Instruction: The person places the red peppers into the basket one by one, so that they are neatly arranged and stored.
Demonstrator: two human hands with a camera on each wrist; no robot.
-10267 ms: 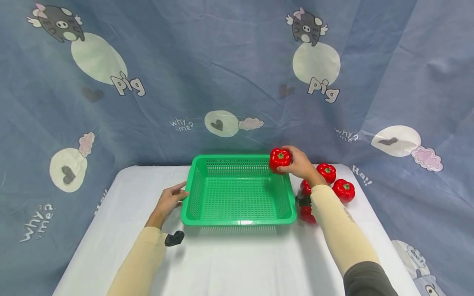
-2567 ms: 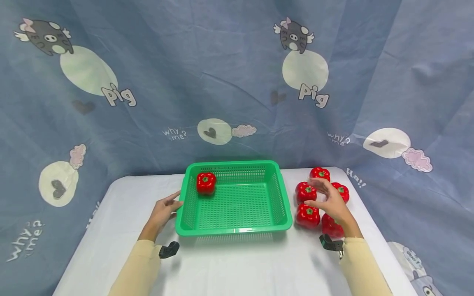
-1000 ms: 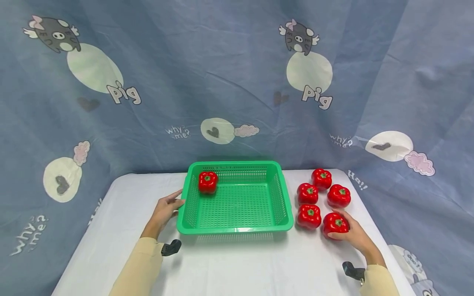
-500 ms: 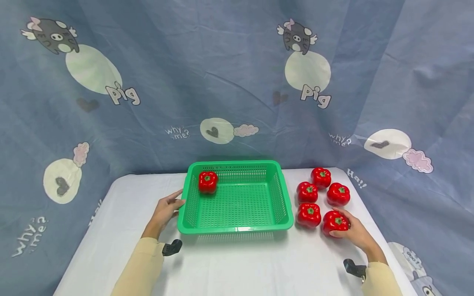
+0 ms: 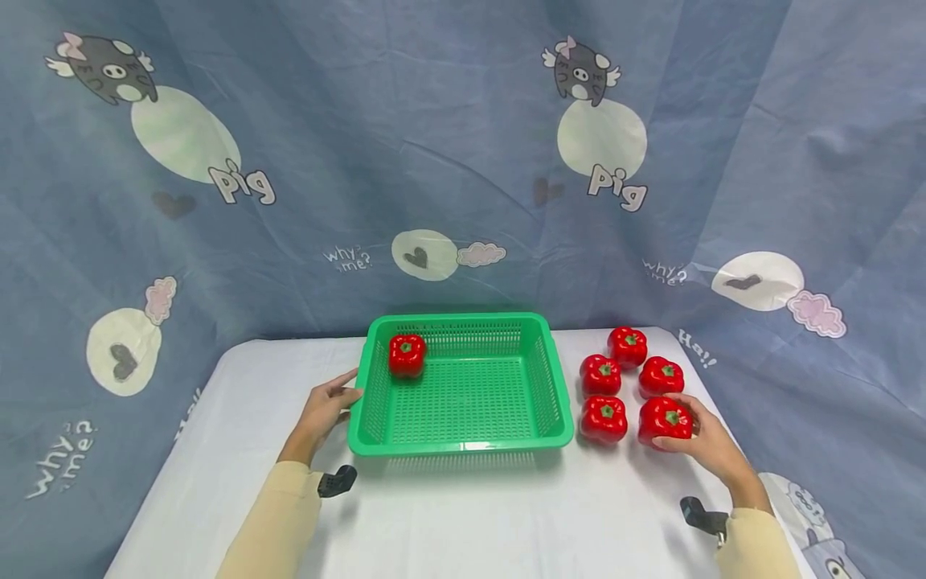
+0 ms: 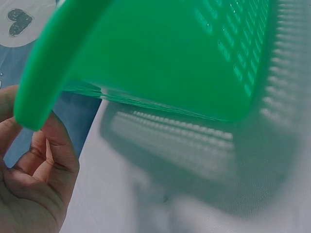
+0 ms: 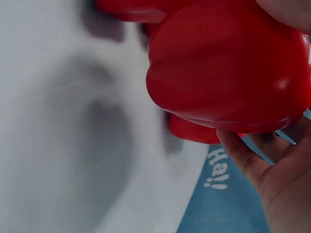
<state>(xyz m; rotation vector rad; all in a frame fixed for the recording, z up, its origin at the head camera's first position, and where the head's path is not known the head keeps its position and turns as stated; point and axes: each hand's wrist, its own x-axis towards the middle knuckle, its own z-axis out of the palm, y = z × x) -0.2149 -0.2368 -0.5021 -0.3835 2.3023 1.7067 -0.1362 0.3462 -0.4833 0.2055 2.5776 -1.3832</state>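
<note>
My left hand (image 5: 324, 414) grips the left rim of a green plastic basket (image 5: 463, 447); in the left wrist view its fingers (image 6: 60, 145) lie round the rim edge. My right hand (image 5: 712, 442) holds a red bell pepper (image 5: 661, 422) by its sides, thumb toward the front and fingers behind. The right wrist view shows this pepper (image 7: 223, 68) raised over the white cloth, its shadow lying apart from it. Another red bell pepper (image 5: 407, 356) sits upright in the basket's back left corner.
Several more red bell peppers stand right of the basket: a front one (image 5: 604, 419), a middle one (image 5: 600, 375), a back one (image 5: 627, 347) and a right one (image 5: 661, 377). A white cloth (image 5: 463, 523) covers the table. A blue printed curtain (image 5: 463, 161) hangs behind.
The first pepper went from my right hand into the basket's back left corner. My right hand then reached the front right pepper, gripped it and raised it slightly. My left hand stayed at the rim.
</note>
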